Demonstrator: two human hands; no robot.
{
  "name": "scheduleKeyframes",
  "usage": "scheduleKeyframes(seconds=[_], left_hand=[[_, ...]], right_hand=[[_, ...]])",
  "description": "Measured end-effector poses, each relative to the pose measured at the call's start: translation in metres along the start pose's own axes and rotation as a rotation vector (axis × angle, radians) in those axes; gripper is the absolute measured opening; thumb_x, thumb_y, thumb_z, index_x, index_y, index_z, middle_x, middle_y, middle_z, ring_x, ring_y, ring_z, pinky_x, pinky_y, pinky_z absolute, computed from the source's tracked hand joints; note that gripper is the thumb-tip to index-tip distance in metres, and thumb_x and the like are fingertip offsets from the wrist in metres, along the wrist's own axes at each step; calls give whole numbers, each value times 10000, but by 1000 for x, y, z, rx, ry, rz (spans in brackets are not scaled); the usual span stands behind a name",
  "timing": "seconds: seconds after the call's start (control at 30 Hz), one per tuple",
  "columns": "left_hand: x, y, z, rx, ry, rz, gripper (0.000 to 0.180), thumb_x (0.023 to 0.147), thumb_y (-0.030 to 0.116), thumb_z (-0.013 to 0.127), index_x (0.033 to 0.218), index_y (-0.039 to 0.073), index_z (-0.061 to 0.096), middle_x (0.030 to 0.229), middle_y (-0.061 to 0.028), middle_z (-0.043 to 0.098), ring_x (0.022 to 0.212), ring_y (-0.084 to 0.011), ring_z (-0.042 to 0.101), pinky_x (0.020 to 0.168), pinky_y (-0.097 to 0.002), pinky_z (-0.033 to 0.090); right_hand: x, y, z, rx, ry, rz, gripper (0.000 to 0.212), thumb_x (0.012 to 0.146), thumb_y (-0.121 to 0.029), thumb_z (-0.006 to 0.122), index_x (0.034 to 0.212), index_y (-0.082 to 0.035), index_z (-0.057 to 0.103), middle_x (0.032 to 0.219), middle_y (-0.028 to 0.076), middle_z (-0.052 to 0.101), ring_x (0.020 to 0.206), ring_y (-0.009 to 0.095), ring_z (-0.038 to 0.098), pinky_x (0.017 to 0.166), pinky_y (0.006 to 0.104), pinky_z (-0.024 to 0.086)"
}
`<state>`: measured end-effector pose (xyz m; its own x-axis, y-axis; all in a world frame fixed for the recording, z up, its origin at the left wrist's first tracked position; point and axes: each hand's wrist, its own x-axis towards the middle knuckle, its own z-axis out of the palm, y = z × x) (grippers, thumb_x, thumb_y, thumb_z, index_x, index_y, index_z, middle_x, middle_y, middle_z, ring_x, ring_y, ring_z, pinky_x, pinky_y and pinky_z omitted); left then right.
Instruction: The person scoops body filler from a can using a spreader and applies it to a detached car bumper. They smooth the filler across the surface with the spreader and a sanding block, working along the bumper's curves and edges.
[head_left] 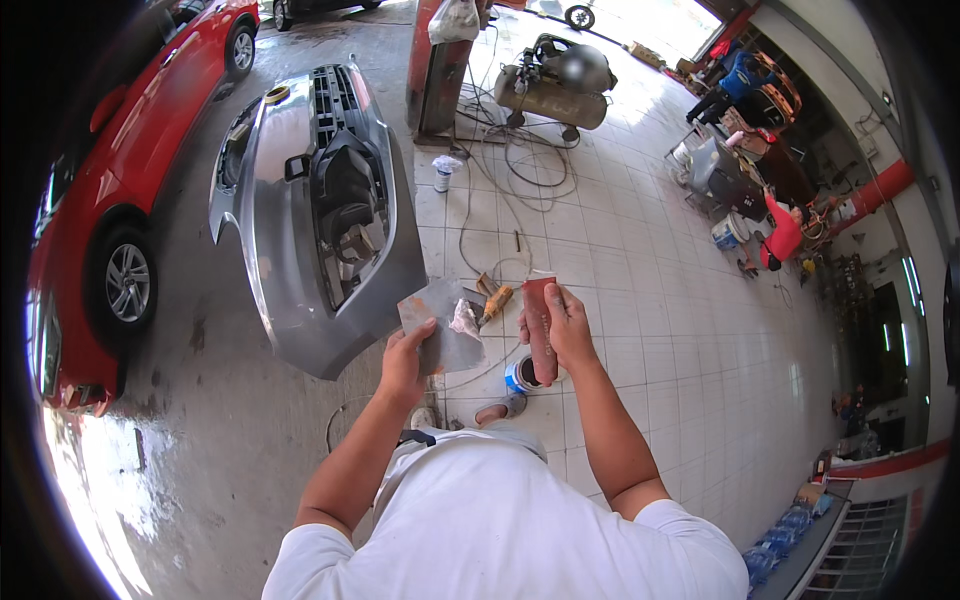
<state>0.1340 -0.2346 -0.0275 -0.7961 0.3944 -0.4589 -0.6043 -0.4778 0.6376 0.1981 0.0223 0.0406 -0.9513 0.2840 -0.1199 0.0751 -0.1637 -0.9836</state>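
My left hand (405,363) grips a flat grey mixing plate (436,352) by its near left edge, thumb on top. A lump of pale pink putty (464,319) sits on the plate's right part, and rusty stains mark its upper left. In my right hand (571,328) is a flattened reddish-brown tube (541,325), held upright with a whitish end at the top. The tube is to the right of the plate, apart from it. Ahead and left stands a grey car bumper (285,310), its lower corner close to the plate.
A yellow power tool (497,302) and a blue-and-white can (516,377) sit on the tiles near my feet. Hoses run to an air compressor (550,95) beside a red post (432,85). A red car (150,130) is at left; two people work at far right.
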Motion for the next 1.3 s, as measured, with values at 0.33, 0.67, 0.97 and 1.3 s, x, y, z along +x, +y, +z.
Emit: scheduleKeyframes(seconds=[0.33, 0.67, 0.97, 1.3], left_hand=[[-17, 6, 18, 203, -171, 94, 258, 980, 238, 767, 1075, -2, 750, 963, -53, 766, 831, -132, 716, 802, -310, 568], [-37, 13, 21, 449, -255, 214, 240, 992, 233, 763, 1033, -3, 759, 876, -46, 758, 710, -103, 696, 627, -272, 551], [-53, 15, 25, 561, -320, 237, 254, 1019, 222, 742, 1021, -31, 760, 854, -27, 757, 723, -71, 664, 632, -263, 507], [-50, 4, 24, 594, -373, 283, 263, 1027, 215, 741, 1053, -47, 749, 894, -11, 751, 788, -58, 616, 704, -267, 503]], right_hand=[[-17, -43, 12, -285, -307, -6, 278, 1119, -248, 575, 1174, 14, 652, 814, 92, 711, 649, 163, 672, 617, 316, 565], [-7, -80, 13, -581, -453, 178, 172, 1017, -94, 702, 1126, 39, 698, 863, 88, 727, 732, 162, 704, 691, 343, 601], [-14, -84, 20, -636, -434, 270, 175, 1029, -110, 691, 1095, 50, 720, 801, 79, 701, 657, 142, 646, 605, 319, 546], [-24, -86, 16, -615, -427, 295, 217, 1044, -187, 685, 1132, 2, 746, 785, 53, 673, 639, 116, 605, 590, 302, 522]])
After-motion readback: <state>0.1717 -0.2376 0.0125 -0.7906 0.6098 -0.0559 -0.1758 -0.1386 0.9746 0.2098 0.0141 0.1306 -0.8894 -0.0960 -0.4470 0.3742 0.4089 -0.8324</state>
